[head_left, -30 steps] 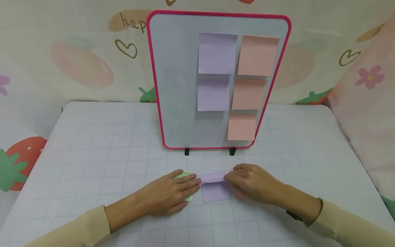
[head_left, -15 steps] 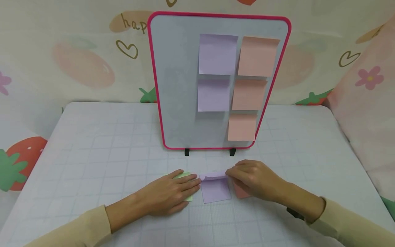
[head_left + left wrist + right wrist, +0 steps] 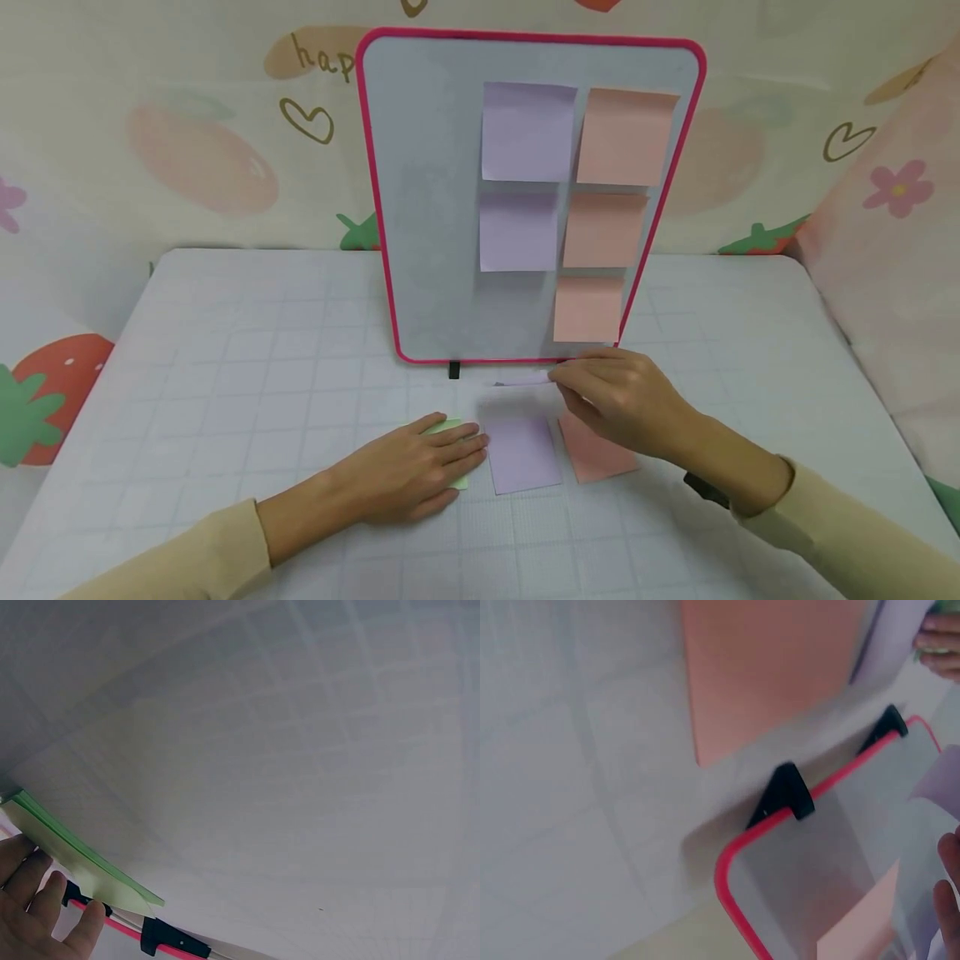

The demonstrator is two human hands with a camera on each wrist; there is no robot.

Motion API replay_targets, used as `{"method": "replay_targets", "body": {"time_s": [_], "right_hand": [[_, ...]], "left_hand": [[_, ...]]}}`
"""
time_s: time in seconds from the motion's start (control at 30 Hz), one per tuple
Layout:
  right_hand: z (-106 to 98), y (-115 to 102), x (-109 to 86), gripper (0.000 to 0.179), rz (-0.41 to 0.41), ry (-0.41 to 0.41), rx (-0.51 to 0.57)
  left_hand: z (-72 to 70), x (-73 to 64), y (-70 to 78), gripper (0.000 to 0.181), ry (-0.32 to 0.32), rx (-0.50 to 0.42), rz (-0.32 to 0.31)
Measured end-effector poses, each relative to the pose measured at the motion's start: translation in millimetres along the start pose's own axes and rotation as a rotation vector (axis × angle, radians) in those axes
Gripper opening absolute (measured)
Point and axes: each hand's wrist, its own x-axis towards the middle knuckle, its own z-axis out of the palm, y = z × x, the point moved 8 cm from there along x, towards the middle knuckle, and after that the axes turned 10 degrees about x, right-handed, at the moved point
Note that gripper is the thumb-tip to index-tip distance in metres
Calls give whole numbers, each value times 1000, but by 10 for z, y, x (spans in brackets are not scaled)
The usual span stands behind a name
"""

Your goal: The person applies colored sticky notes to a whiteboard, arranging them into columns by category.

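Note:
My left hand (image 3: 416, 471) lies with its fingers extended over a green sticky note pad (image 3: 450, 425), covering most of it. Between thumb and fingers, my right hand (image 3: 626, 404) pinches a purple sticky note (image 3: 941, 784), seen nearly edge-on in the head view, above the table near the board's foot. Below it on the table lies a purple sticky note pad (image 3: 523, 458). A salmon-pink pad (image 3: 602, 454) sits just right of that, partly under my right hand.
A whiteboard (image 3: 427, 208) with a pink frame stands behind the pads on black feet (image 3: 454, 369). Two purple notes (image 3: 528, 132) form its middle column, the lower directly under the upper. Three pink notes (image 3: 628, 136) run down its right side.
My right hand has peeled the purple note off its pad and lifted it up and forward towards the board. More of the pink pad now shows. My left hand has stayed put.

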Motion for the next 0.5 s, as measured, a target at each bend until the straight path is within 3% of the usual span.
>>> {"method": "replay_targets", "body": {"time_s": [0.1,0.33,0.5], "right_hand": [[-61,-5,69,22,-28,37,-48],[-166,-121,226,15,-179,194,-247],[-161,-172,249,16,-270,263,-400]], "left_hand": [[-4,2,-2,52,2,0,-2],[5,10,-8,52,-10,-24,-14],[2,8,-5,52,-1,-14,-15]]}}
